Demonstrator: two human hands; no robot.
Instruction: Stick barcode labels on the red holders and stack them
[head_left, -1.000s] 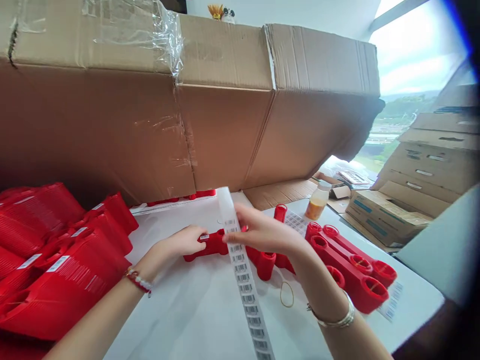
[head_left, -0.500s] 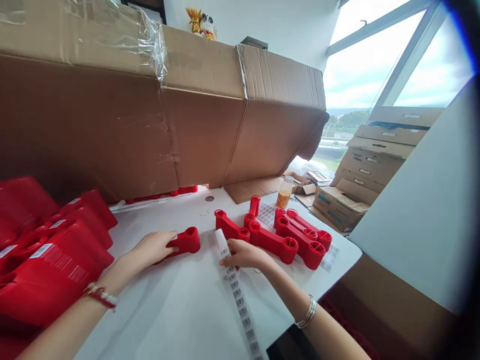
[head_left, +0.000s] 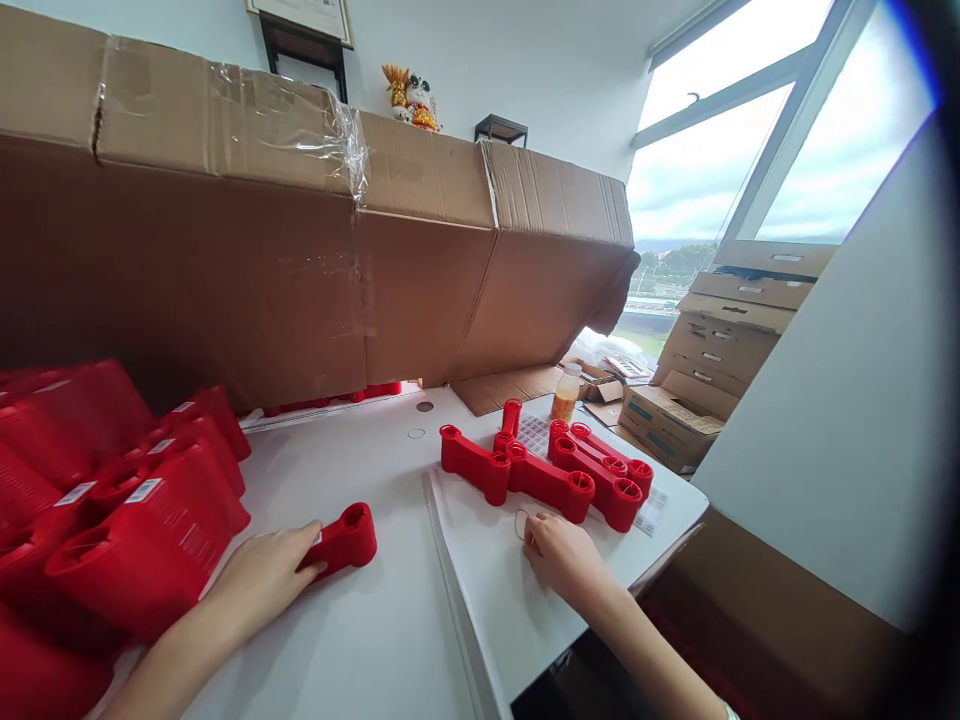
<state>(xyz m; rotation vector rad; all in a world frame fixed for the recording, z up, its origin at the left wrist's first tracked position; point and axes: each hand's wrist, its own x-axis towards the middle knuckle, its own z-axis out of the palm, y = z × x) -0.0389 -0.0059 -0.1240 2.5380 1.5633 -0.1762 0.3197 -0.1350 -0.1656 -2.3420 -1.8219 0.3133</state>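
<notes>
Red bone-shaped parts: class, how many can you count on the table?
6 red parts. One touches the left hand; four lie together beyond the right hand; one stands upright behind them. More may be hidden behind the carton.

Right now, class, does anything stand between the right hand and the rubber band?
Nothing visible does: the rubber band lies right at the fingertips of the right hand. The red plastic pieces sit beyond the band, not between.

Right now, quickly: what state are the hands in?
Left hand: closed, holding a red plastic part.
Right hand: loosely curled, apparently empty, beside a rubber band.
</notes>
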